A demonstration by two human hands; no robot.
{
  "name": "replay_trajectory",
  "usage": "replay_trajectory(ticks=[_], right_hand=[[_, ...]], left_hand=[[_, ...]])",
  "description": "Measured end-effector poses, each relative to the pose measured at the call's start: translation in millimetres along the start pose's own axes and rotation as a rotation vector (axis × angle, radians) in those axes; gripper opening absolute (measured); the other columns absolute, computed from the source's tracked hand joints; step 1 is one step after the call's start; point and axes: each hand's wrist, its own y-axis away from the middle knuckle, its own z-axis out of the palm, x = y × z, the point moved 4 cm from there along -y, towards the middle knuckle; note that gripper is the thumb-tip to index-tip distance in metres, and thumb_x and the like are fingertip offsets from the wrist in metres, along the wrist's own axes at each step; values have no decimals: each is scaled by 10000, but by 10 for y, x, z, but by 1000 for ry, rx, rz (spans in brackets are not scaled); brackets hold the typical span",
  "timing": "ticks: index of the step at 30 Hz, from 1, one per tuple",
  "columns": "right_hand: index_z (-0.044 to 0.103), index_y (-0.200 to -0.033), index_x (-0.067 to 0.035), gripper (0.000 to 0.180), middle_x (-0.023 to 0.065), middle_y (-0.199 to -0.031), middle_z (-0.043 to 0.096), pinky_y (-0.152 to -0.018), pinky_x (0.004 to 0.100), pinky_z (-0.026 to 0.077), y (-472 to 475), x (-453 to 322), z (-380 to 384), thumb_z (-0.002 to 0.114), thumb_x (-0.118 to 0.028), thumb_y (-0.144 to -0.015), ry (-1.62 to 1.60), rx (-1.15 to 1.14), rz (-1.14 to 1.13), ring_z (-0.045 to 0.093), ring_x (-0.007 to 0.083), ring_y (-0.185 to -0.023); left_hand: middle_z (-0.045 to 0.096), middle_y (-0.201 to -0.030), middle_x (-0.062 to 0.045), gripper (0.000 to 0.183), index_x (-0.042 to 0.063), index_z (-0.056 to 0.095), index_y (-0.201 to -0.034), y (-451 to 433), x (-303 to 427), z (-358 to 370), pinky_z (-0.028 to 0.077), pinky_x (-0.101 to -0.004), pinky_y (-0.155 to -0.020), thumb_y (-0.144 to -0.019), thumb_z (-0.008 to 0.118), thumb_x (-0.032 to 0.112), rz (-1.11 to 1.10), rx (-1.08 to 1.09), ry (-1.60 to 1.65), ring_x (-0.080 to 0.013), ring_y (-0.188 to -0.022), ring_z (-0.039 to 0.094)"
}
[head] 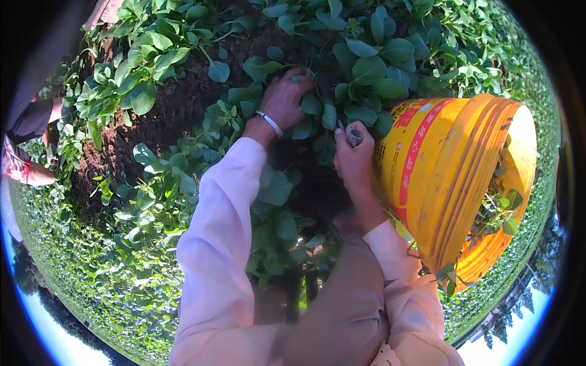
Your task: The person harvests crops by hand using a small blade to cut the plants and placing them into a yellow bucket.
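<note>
My left hand (288, 98), with a silver bracelet (271, 122) at the wrist, reaches in among broad-leaved green plants (366, 68). Its fingers curl downward at the soil, and leaves and shadow hide the tips, so whether they grip a stem is unclear. My right hand (355, 158) is closed around a hand tool with a round-ended handle (355, 137). Leaves cover much of the tool's working end. Just right of that hand, a yellow plastic bucket (425, 151) lies tipped with its mouth facing right. Pulled greenery (496, 212) sits inside it.
Bare brown soil (169, 110) runs between the leafy rows at left. Another person's arm (41, 174) and dark clothing show at the far left edge. My bent knee (348, 283) is below my right hand. Dense low plants (114, 270) spread around me, with trees at the rim.
</note>
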Motion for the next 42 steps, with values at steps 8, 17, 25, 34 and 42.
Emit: replay_trajectory(ticks=[8,17,25,34,42], right_hand=[[381,-696,-69,269,-45,-544,365,-381,236,274,-8,-14,127,582,-25,-870,-206,-26,95,345,41,-423],[402,-688,-39,241,-25,-553,402,-453,283,339,-486,162,393,594,-14,-833,-63,154,-70,395,72,-478],[396,-719,-17,236,-10,-579,347,-507,261,329,-91,76,333,607,-13,-824,0,145,-44,328,80,-551],[411,-702,-4,209,19,-590,390,-544,268,360,-495,-31,463,606,19,-777,6,224,-125,357,98,-579],[392,-746,-48,191,-4,-577,377,-426,243,321,-97,57,144,545,36,-824,-238,171,55,368,78,-448]], left_hand=[[616,-1021,-169,167,70,650,-860,-13,-55,2,480,-442,-800,-701,618,110,-70,130,40,-368,-1006,567],[650,-921,-151,155,66,648,-874,-207,50,-15,488,-462,-737,-742,574,100,-180,76,25,-371,-877,610],[664,-922,-165,248,106,601,-1029,-637,-219,-64,494,-481,-752,-799,521,156,-543,143,-125,-394,-881,616],[624,-1135,-142,437,183,536,-1230,-874,-157,187,505,-466,-825,-796,556,231,-583,-59,-165,-344,-1019,603],[658,-986,-197,374,89,615,-1151,-797,-490,203,505,-439,-801,-798,626,212,-646,221,112,-354,-980,618]])
